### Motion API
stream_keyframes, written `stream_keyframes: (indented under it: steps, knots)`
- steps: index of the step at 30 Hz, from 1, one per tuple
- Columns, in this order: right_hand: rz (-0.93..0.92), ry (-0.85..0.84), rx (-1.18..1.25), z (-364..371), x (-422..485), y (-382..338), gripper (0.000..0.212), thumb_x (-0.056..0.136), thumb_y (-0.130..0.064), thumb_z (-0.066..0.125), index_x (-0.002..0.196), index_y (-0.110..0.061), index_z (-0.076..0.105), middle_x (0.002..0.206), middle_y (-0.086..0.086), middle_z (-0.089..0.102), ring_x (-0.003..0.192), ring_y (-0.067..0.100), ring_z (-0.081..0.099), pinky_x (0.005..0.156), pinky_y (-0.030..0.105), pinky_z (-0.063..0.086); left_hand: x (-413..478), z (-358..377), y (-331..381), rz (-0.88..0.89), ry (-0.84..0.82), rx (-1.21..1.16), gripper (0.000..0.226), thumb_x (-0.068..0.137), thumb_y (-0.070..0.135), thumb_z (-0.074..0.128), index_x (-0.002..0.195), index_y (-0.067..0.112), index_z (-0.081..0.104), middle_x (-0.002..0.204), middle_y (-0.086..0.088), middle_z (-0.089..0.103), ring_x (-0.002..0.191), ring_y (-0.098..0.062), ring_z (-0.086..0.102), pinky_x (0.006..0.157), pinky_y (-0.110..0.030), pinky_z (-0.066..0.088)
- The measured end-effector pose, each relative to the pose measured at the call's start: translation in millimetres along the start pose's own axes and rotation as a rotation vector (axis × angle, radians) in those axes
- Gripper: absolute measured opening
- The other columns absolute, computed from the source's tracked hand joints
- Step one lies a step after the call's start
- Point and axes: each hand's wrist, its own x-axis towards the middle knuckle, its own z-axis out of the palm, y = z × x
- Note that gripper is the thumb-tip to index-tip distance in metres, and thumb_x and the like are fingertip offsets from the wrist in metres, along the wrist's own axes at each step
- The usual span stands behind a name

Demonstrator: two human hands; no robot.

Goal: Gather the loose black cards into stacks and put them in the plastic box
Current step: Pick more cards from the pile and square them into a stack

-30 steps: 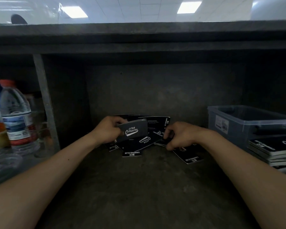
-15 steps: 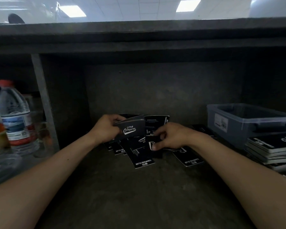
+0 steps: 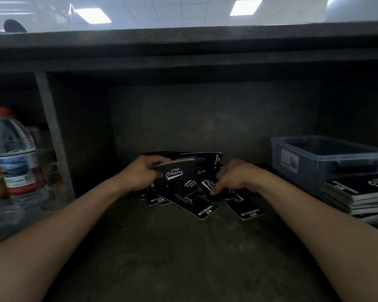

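Observation:
Loose black cards (image 3: 196, 201) with white lettering lie scattered at the back of a dark shelf. My left hand (image 3: 143, 174) grips a small stack of black cards (image 3: 176, 173) held upright above the pile. My right hand (image 3: 234, 178) reaches down onto the pile, its fingers curled and pinching a loose card (image 3: 210, 184) by its edge. One more loose card (image 3: 248, 209) lies just right of that hand. A clear plastic box (image 3: 327, 158) stands at the right, apart from both hands.
A pile of stacked black cards (image 3: 358, 192) sits in front of the box at the right edge. Water bottles (image 3: 15, 153) stand at the left behind a grey upright post (image 3: 52, 131). A low shelf board (image 3: 183, 51) hangs overhead.
My right hand has shifted left and back over the pile and now pinches a card. The left hand keeps its stack, nearly still.

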Motion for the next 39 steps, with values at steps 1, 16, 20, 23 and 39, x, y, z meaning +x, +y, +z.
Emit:
stream_keyframes:
  steps: [1,16,20,23,39]
  knots:
    - [0.021,0.032,0.024,-0.1,2.4,1.7,0.063,0.068,-0.025,0.089,0.124,-0.009,0.065,0.122,0.006,0.066,0.108,0.022,0.063,0.093,0.032,0.054,0.4,0.4,-1.0,0.013,-0.010,0.019,0.048,0.092,-0.009,0.057,0.126,0.025,0.064,0.122,0.000,0.068,0.113,-0.016,0.063,0.101,-0.031,0.050]
    - [0.073,0.339,0.430,-8.1,23.4,15.6,0.031,0.084,-0.004,0.069,0.115,-0.002,0.068,0.104,0.013,0.068,0.094,0.023,0.064,0.084,0.031,0.054,5.5,1.1,-8.3,-0.075,0.044,-0.008,0.030,0.093,-0.002,0.058,0.117,0.014,0.065,0.114,-0.013,0.071,0.101,-0.026,0.069,0.085,-0.034,0.056]
    - [-0.056,0.673,1.032,-13.0,20.9,8.6,0.028,0.083,-0.002,0.062,0.103,-0.021,0.066,0.085,-0.006,0.067,0.084,0.015,0.067,0.068,0.021,0.050,6.9,2.4,-7.0,-0.089,0.053,-0.043,0.026,0.092,0.002,0.058,0.109,0.019,0.066,0.108,-0.008,0.073,0.085,-0.012,0.067,0.074,-0.022,0.053]
    - [-0.151,0.541,1.118,-1.8,22.1,3.9,0.036,0.078,0.002,0.066,0.104,-0.022,0.067,0.087,-0.004,0.072,0.074,0.007,0.067,0.061,0.019,0.050,5.3,2.5,-2.5,-0.100,0.056,-0.099,0.028,0.087,0.019,0.068,0.115,0.024,0.065,0.104,0.001,0.073,0.087,-0.008,0.068,0.073,-0.021,0.051]
    - [-0.021,0.002,0.014,16.9,3.8,-3.4,0.090,0.054,-0.064,0.086,0.129,-0.021,0.063,0.133,0.000,0.061,0.120,0.021,0.058,0.102,0.033,0.047,10.5,3.3,-14.0,-0.078,0.148,-0.005,0.021,0.091,0.007,0.062,0.105,0.021,0.069,0.092,0.002,0.072,0.078,-0.009,0.067,0.062,-0.020,0.052]
